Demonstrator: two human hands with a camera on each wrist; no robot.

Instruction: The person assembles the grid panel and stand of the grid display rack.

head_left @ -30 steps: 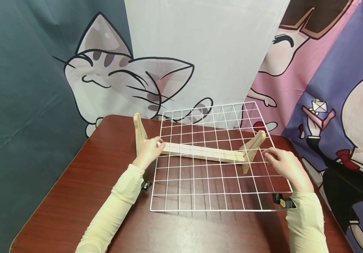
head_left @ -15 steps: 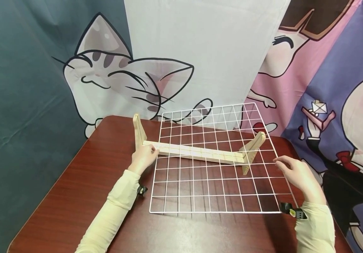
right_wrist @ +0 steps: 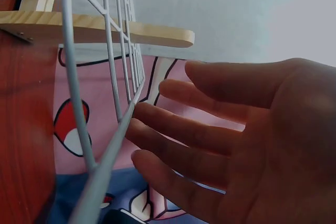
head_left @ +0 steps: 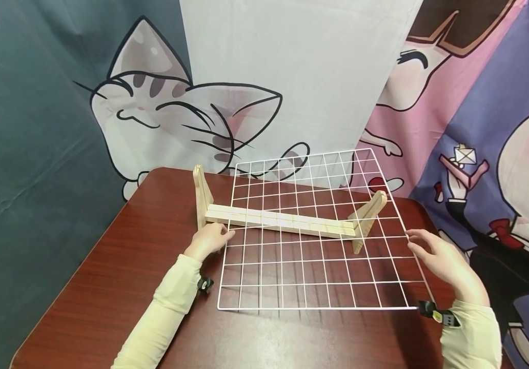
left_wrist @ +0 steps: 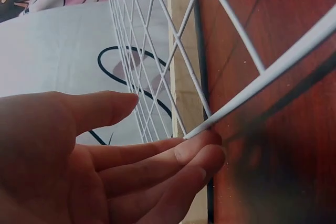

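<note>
Left hand (head_left: 208, 241): fingers extended, unclenched, apparently touching grid's left edge. Right hand (head_left: 444, 259): relaxed, ungripping, at right edge. White wire grid (head_left: 302, 262): tilted across wooden stand (head_left: 271, 220), desk (head_left: 121, 266) beneath. Step: seemingly, adjusting grid. Next move: likely calls for light, even contact.

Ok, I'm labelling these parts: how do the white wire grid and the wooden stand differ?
The white wire grid is thin, open mesh; the wooden stand is thicker, solid timber. The grid is one flat, tilted panel; the stand joins a long bar to two end pieces. Both are light in colour against the reddish-brown table.
</note>
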